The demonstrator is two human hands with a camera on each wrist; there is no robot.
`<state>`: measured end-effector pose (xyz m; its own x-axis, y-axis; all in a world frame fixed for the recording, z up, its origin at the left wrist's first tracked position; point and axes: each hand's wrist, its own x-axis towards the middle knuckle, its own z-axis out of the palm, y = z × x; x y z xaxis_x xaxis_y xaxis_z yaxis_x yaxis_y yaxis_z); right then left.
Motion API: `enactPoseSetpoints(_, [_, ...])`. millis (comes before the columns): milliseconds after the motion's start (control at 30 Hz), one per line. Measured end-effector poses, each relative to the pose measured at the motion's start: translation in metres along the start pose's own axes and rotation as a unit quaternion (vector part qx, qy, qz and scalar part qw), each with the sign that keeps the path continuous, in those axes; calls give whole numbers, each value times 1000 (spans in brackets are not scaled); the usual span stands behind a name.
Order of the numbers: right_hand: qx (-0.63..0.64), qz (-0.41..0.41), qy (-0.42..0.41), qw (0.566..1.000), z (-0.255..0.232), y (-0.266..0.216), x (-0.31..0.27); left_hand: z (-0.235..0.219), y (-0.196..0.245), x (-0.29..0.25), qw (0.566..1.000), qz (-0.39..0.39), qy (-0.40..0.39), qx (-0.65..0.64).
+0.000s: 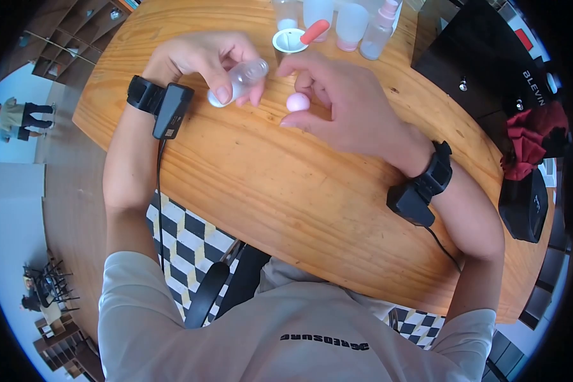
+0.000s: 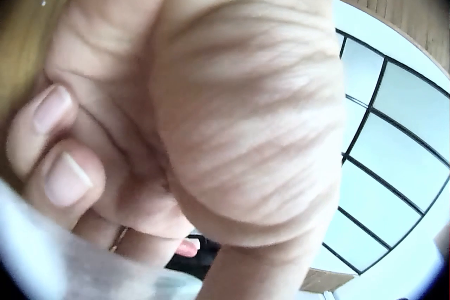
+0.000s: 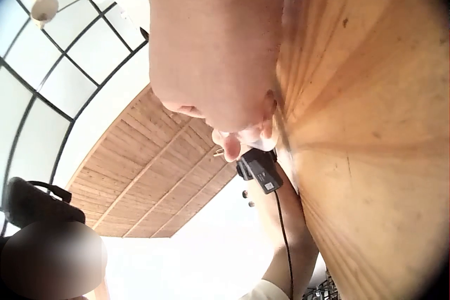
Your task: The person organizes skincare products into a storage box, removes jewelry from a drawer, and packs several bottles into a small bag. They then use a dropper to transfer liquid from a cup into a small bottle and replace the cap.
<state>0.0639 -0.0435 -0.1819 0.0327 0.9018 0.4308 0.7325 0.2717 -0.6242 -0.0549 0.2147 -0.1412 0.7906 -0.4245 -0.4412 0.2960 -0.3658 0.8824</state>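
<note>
In the head view, my left hand (image 1: 204,60) grips a small clear bottle (image 1: 245,79) by its side, thumb over the lower end and the open neck tilted up to the right. The left wrist view shows curled fingertips (image 2: 67,177) and a blurred part of the bottle (image 2: 42,258) at its lower left. Close to the right of the bottle, my right hand (image 1: 350,105) holds a small pale-pink rounded piece (image 1: 297,102) between thumb and curled fingers. In the right wrist view, the back of my right hand (image 3: 218,61) mostly hides that piece.
Beyond my hands stands a cup (image 1: 289,41) with a red-handled tool (image 1: 316,31) across its rim. Several frosted containers and a pink-topped spray bottle (image 1: 377,32) line the far table edge. A black box (image 1: 484,57) and red cloth (image 1: 531,137) lie right.
</note>
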Motion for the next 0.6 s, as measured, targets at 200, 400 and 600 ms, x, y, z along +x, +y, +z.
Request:
enactPoseSetpoints(200, [-138,-22,-9,990,4,11,-1,-17,-21,-2,996,84,21,7])
enactPoseSetpoints(400, [-190,64,3,980,-8,4,-2,-20,-24,-5,994,64,78,42])
enactPoseSetpoints(600, [167,91,197,962,-4,22,25,-15,-15,-4,992,16,118,33])
